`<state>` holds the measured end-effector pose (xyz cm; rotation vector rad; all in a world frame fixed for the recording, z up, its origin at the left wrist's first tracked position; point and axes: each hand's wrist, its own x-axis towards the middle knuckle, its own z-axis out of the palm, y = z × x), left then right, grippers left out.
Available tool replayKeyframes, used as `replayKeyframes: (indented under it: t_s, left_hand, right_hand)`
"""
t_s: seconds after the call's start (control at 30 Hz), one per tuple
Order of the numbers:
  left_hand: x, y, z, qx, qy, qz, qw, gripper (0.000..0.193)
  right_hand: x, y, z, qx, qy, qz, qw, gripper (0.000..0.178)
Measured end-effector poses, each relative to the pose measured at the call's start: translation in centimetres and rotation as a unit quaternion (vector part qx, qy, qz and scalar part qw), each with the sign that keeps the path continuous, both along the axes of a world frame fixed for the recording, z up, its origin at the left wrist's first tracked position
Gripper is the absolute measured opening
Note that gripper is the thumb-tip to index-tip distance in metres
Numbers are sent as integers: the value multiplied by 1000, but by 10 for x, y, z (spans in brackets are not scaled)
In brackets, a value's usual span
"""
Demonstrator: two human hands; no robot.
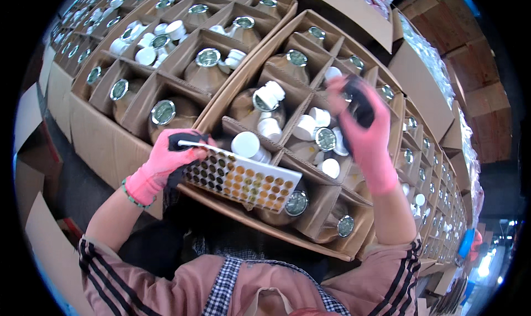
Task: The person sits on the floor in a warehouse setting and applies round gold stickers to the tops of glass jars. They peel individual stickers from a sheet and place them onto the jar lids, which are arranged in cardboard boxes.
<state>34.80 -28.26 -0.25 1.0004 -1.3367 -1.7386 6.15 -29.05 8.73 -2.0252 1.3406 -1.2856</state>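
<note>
My left hand (172,156), in a pink glove with dark fingers, grips the upper left corner of a white sheet of round gold dots (243,179). The dots run in rows and look like stickers. The sheet tilts over the near edge of a divided cardboard box (265,226). My right hand (362,108), gloved alike, is raised over the box's right side, close to a white cap (332,73). Motion smears its fingers, so whether they hold anything is unclear. Below it, a silver-topped jar (325,139) stands among loose white caps (304,128). Another large white cap (246,145) lies beside the sheet.
A second divided box (105,141) of silver-topped jars and loose white caps adjoins on the left. More such boxes run along the right (437,200). Raised flaps (423,86) stand behind, with stacked brown cartons (470,56) at the far right.
</note>
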Motion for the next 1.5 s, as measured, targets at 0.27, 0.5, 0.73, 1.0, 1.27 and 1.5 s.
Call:
replayKeyframes:
  t_s: [0.27,0.5,0.73,1.0,1.27,1.5]
  left_hand:
    - [-24,9,31,-205,-5,-18,979,17]
    - [-29,23,43,-251,-32,-5,968,16]
    - [-25,27,44,-215,-8,-21,976,14]
    - [-26,30,53,-92,3,-3,996,13]
    - [-26,30,48,-37,31,22,999,16]
    - [-21,25,42,-26,10,24,999,18]
  right_hand:
    - [53,41,1,8,266,113,957,21]
    - [47,47,1,67,226,110,966,15]
    - [47,58,11,88,208,117,967,19]
    - [48,58,11,-42,230,90,968,21]
    - [48,54,-6,-122,192,88,970,25]
    - [46,49,2,-1,112,155,982,23]
